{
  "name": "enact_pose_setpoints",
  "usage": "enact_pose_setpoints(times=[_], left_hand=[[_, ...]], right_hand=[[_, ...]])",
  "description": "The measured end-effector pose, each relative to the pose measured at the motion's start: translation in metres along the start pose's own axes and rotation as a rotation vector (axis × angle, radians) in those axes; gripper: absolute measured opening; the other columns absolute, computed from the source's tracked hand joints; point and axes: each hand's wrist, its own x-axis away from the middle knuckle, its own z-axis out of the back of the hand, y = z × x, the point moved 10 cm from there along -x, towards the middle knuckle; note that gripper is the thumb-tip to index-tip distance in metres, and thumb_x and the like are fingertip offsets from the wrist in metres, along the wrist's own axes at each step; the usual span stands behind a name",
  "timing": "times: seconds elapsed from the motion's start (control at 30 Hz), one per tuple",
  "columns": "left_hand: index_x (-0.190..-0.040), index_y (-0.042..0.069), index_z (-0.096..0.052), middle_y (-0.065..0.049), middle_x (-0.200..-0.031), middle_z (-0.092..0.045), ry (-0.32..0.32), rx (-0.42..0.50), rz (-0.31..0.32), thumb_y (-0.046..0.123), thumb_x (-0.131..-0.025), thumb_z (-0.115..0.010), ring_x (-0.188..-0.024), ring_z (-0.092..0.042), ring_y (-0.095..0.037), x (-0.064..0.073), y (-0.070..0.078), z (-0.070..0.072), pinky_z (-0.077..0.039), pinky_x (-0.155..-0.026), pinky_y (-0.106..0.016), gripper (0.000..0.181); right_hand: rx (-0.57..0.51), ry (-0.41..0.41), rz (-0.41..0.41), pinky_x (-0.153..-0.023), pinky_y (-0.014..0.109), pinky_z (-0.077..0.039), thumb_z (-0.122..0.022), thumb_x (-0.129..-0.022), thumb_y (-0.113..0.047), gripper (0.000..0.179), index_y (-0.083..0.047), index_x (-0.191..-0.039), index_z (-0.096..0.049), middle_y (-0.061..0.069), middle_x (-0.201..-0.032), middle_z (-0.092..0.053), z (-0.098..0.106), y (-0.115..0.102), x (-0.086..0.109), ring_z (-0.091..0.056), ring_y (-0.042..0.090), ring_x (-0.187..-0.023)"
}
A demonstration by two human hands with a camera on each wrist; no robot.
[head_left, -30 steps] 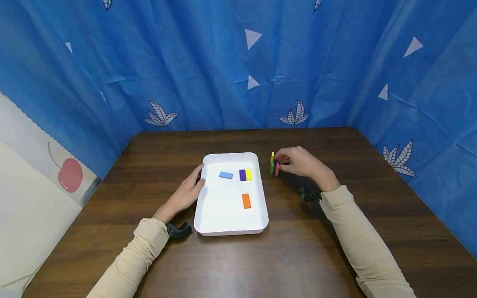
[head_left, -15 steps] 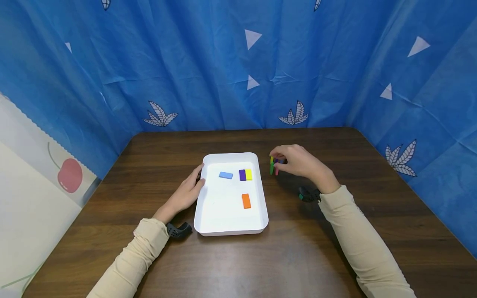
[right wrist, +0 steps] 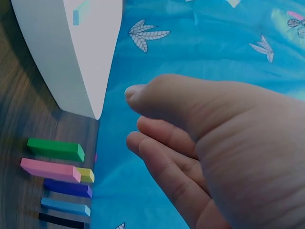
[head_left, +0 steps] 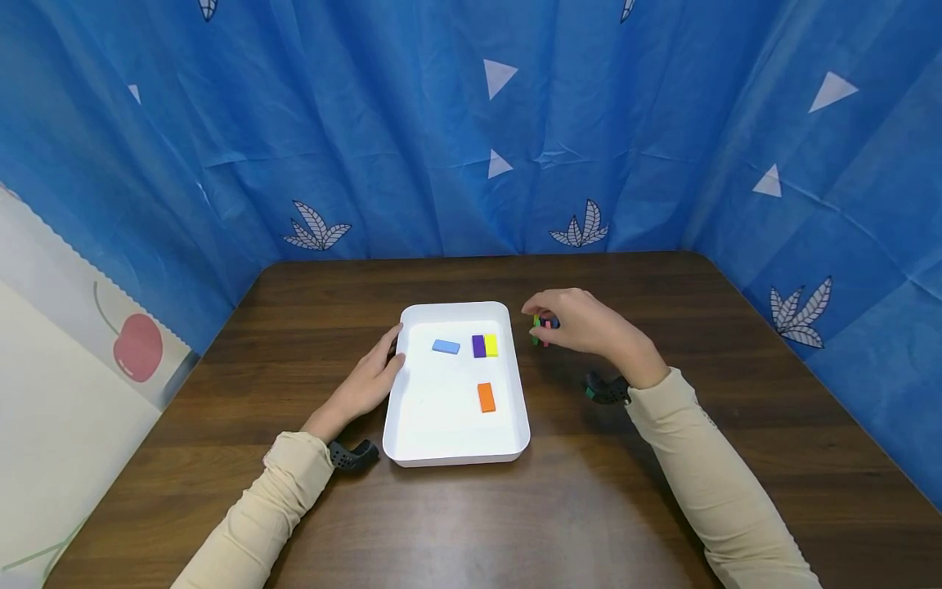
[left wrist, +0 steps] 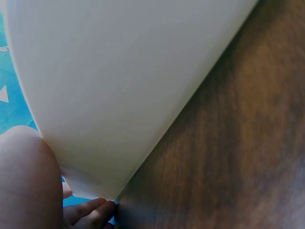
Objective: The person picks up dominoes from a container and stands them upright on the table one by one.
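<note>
Against the left side of the white tray rests my left hand, its thumb and fingertips touching the rim and outer wall. My right hand hovers over small upright blocks to the right of the tray. In the right wrist view, its thumb and fingers are apart, nothing between them. A green block, pink block, yellow block, purple block, light blue block and black block stand in a row there. From the head, the right fingers partly hide these blocks.
Lying in the tray are a blue block, a purple block beside a yellow block, and an orange block. The brown wooden table ends at a blue curtain.
My right hand has shifted slightly left over the standing blocks, its fingers moving from the pink block across the green and yellow ones. The left hand and tray have stayed still.
</note>
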Motion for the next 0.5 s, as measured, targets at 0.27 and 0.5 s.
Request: enact_pose_setpoints(times=[0.27,0.5], left_hand=[[-0.166,0.011,-0.013,-0.021,-0.169,-0.023,0.0,0.0,-0.005,0.025,-0.111,-0.039,-0.153,-0.03,-0.039,0.001,0.0,0.0,-0.029,-0.121,-0.058,0.063],[-0.166,0.01,-0.013,-0.021,-0.169,-0.022,0.002,-0.005,-0.012,0.025,-0.112,-0.039,-0.154,-0.029,-0.04,0.001,0.001,0.0,-0.028,-0.121,-0.058,0.062]], right_hand=[[-0.008,-0.003,0.04,-0.093,0.043,-0.059,-0.08,-0.092,-0.015,0.038,-0.002,-0.126,-0.071,0.015,-0.122,-0.073,-0.004,-0.012,0.002,-0.07,0.03,-0.105],[-0.032,-0.038,0.072,-0.091,0.042,-0.06,-0.08,-0.09,-0.011,0.039,0.0,-0.127,-0.07,0.015,-0.122,-0.073,-0.014,-0.022,0.001,-0.072,0.03,-0.105]])
